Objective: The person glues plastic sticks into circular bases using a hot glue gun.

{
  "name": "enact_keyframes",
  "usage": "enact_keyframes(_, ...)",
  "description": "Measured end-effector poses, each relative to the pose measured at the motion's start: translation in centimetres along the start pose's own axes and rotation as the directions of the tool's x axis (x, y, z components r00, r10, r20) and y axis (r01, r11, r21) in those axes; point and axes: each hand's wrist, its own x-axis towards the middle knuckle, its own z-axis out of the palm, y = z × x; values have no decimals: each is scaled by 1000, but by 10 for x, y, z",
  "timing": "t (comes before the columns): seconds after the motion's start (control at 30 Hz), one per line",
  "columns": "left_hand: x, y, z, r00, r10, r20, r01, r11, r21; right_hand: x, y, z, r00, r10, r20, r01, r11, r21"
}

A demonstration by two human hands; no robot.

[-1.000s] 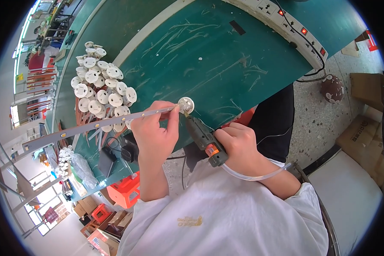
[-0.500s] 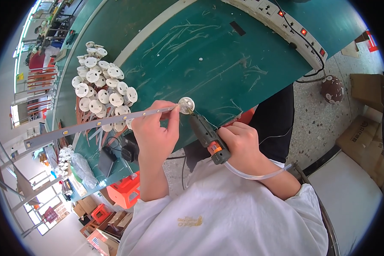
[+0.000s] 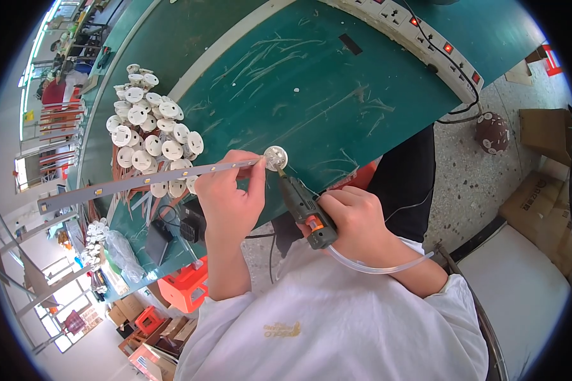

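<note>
Between thumb and fingers, my left hand point(image 3: 232, 190) pinches a long, narrow LED strip point(image 3: 133, 183) near its right end. A small round disc cap point(image 3: 275, 157), whitish and shiny inside, sits at that end, just past my fingertips. My right hand point(image 3: 353, 219) is wrapped round a dark green glue gun point(image 3: 305, 209) with an orange part. Its nozzle points up and left, at the lower edge of the cap; whether it touches is hard to tell. A clear glue stick point(image 3: 381, 268) curves out of the gun's back, over my right forearm.
Left of my hands, many strips with white round caps point(image 3: 152, 143) lie piled on the green table point(image 3: 311, 76). A power strip point(image 3: 426, 38) with lit red switches runs along the far right edge. A black device point(image 3: 192, 219) and a red stool point(image 3: 187, 286) are at left.
The glue gun's rear has swung slightly left and down, its nozzle now by the lower edge of the cap. My left hand and the strip have barely shifted.
</note>
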Motion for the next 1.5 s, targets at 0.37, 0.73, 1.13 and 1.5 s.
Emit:
enact_keyframes(0.37, 24, 1, -22, 989, -12, 149, 15, 1000, -22, 37, -18, -58, 883, 239, 404, -420, 788, 450)
enact_keyframes(0.73, 252, -133, -106, 904, -284, -319, 242, 956, -167, 87, 57, -78, 946, 236, 223, -316, 512, 799)
enact_keyframes(1.13, 409, -303, -91, 695, -539, -476, 618, 786, 14, 76, 116, -60, 949, 15, 313, -299, 348, 889)
enact_keyframes(1.5, 448, -299, -65, 730, -518, -447, 628, 766, 138, 76, 160, -41, 968, -9, 252, -252, 24, 967)
